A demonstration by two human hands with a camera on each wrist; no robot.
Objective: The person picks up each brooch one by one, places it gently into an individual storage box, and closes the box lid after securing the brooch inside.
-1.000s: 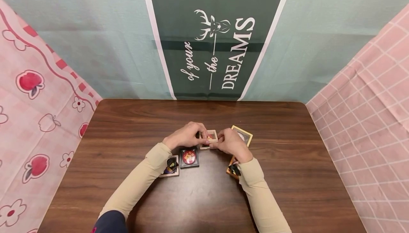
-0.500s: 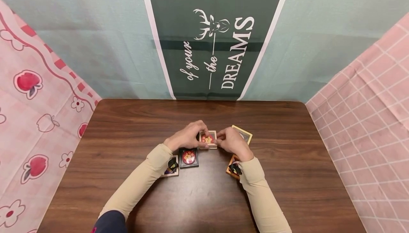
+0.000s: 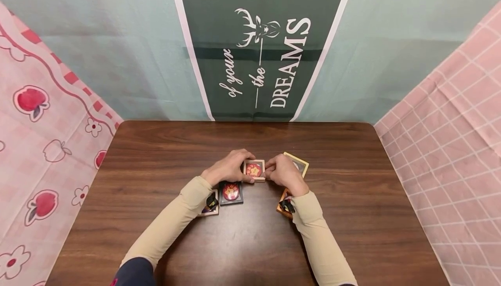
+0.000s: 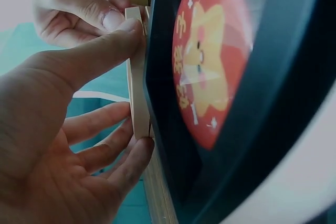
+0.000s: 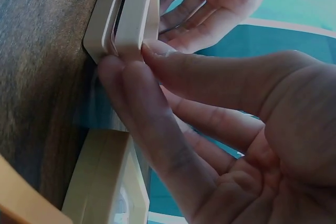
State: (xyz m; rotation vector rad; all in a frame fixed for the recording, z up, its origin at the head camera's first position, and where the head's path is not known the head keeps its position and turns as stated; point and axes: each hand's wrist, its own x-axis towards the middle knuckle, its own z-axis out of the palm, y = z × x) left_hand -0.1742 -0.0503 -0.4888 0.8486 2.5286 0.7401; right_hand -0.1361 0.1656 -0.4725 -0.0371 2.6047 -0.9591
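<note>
At the middle of the table lies a small beige square display frame (image 3: 254, 161), with a red round badge (image 3: 254, 170) bearing a yellow star behind its clear window. Two beige halves show stacked in the right wrist view, with a narrow gap between them along the side. My left hand (image 3: 230, 167) grips the upper half (image 4: 138, 87), thumb on the near edge and fingers on the far one. From the other side, my right hand (image 3: 284, 173) pinches the right corner of the upper half (image 5: 135, 19) between thumb and fingers.
A black frame (image 3: 237, 202) with a similar red badge sits close by my left wrist. Farther left, a pale frame (image 3: 213, 212) is partly under the sleeve. A yellow frame (image 3: 302, 163) lies behind my right hand, and an orange frame (image 3: 280, 210) by the right cuff.
The upper half was tilted and now lies flat over the lower one, with the badge fully showing. My left fingers have spread to its edges; my right fingers have shifted to the right side.
</note>
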